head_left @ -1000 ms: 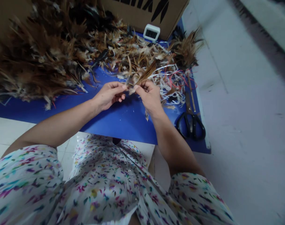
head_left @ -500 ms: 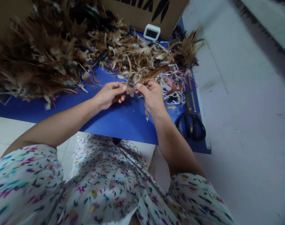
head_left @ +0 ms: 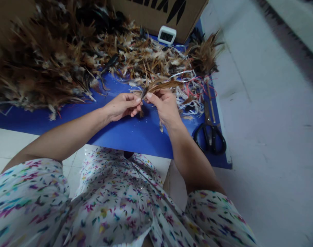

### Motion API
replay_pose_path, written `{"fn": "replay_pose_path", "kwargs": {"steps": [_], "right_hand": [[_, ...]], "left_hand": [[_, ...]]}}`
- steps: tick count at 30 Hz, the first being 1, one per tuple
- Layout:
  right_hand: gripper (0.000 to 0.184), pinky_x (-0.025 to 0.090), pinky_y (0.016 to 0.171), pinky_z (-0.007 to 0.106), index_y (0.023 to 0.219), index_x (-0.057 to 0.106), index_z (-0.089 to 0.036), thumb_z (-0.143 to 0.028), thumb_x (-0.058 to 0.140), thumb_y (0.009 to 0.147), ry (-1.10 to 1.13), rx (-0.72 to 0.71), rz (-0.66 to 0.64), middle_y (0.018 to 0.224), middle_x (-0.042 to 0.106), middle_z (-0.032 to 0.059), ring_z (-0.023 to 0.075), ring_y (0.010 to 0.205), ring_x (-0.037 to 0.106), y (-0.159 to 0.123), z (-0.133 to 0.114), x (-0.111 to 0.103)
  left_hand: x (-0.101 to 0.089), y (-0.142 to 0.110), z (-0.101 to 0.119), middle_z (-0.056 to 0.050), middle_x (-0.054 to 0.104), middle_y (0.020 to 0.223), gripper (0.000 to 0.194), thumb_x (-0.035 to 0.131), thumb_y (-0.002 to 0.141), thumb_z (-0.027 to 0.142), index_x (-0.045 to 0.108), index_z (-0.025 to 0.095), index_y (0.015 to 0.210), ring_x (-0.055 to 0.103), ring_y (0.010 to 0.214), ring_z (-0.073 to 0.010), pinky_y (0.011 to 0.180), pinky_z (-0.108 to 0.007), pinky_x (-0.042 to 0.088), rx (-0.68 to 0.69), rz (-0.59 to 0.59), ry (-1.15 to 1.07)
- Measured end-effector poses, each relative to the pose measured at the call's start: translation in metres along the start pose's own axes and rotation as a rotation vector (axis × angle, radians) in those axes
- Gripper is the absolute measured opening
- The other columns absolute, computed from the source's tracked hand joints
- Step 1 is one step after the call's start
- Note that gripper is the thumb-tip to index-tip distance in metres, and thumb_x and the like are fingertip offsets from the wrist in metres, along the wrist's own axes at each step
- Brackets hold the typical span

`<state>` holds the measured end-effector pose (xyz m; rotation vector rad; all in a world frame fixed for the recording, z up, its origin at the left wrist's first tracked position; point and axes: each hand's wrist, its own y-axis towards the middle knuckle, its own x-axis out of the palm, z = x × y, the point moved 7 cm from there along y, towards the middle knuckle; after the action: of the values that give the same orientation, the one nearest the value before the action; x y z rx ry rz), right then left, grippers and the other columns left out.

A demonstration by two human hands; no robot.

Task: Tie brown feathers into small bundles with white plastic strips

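Observation:
My left hand point(head_left: 122, 106) and my right hand point(head_left: 164, 105) meet above the blue table top point(head_left: 125, 130), fingertips pinched together. Between them they hold the quill ends of a small bunch of brown feathers point(head_left: 163, 84), which fans out up and to the right. Right behind the hands lies a heap of loose brown, white and black feathers point(head_left: 146, 58). A bigger mound of dark brown feathers point(head_left: 40, 58) fills the table's left side.
Black-handled scissors point(head_left: 209, 135) lie near the table's right edge, next to a thin stick point(head_left: 209, 97). White and red cut strips point(head_left: 191, 91) tangle beside my right hand. A small white clock point(head_left: 166, 35) stands against a cardboard box point(head_left: 158, 12) at the back.
The bunch of feathers has tilted down from pointing up-right to lying nearly level to the right. My left hand's fingers have slid a little lower and right along the quills.

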<state>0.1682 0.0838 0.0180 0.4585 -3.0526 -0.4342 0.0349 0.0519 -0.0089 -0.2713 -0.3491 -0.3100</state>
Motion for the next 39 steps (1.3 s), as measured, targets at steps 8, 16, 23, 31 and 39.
{"fn": "replay_pose_path", "kwargs": {"steps": [8, 16, 23, 31, 39], "right_hand": [[0.044, 0.051, 0.074, 0.029, 0.078, 0.065, -0.022, -0.063, 0.08, 0.073, -0.015, -0.025, -0.01, 0.073, 0.064, -0.0032, 0.0109, 0.071, 0.059, 0.0, -0.004, 0.0], [0.046, 0.051, 0.075, 0.029, 0.081, 0.066, -0.021, -0.064, 0.08, 0.072, -0.025, -0.007, -0.047, 0.076, 0.065, -0.0022, 0.0117, 0.073, 0.059, 0.0, 0.0, 0.001], [0.047, 0.051, 0.075, 0.03, 0.077, 0.066, -0.02, -0.064, 0.081, 0.071, -0.025, -0.011, -0.047, 0.076, 0.065, -0.0016, 0.0118, 0.072, 0.058, 0.0, 0.0, 0.001], [0.05, 0.052, 0.077, 0.029, 0.08, 0.068, -0.022, -0.067, 0.083, 0.064, -0.013, 0.034, -0.005, 0.077, 0.065, -0.0029, 0.0113, 0.074, 0.059, -0.004, 0.0, 0.001], [0.052, 0.046, 0.065, 0.029, 0.067, 0.067, -0.019, -0.069, 0.082, 0.064, -0.091, 0.056, 0.06, 0.065, 0.058, -0.0025, 0.0115, 0.066, 0.051, -0.007, 0.003, 0.002]], "left_hand": [[0.001, -0.001, 0.001, -0.001, 0.064, 0.058, 0.038, 0.094, 0.066, 0.035, 0.066, 0.01, 0.071, 0.055, 0.044, -0.007, 0.041, -0.017, 0.042, -0.002, -0.014, -0.012], [0.002, -0.001, 0.001, -0.001, 0.064, 0.059, 0.04, 0.095, 0.063, 0.036, 0.067, 0.009, 0.071, 0.054, 0.044, -0.0068, 0.041, -0.018, 0.042, -0.006, -0.024, -0.006], [0.004, -0.003, 0.005, -0.002, 0.065, 0.059, 0.049, 0.098, 0.055, 0.044, 0.066, 0.01, 0.069, 0.054, 0.043, -0.0067, 0.041, -0.018, 0.042, 0.054, -0.029, 0.026], [-0.004, -0.003, 0.017, -0.002, 0.066, 0.062, 0.05, 0.091, 0.063, 0.055, 0.066, 0.013, 0.072, 0.052, 0.043, -0.006, 0.042, -0.019, 0.042, 0.292, 0.099, 0.21], [0.0, -0.013, 0.028, 0.002, 0.058, 0.049, 0.042, 0.079, 0.078, 0.056, 0.068, 0.016, 0.07, 0.051, 0.042, -0.0071, 0.046, -0.02, 0.039, 0.459, 0.195, 0.57]]}}
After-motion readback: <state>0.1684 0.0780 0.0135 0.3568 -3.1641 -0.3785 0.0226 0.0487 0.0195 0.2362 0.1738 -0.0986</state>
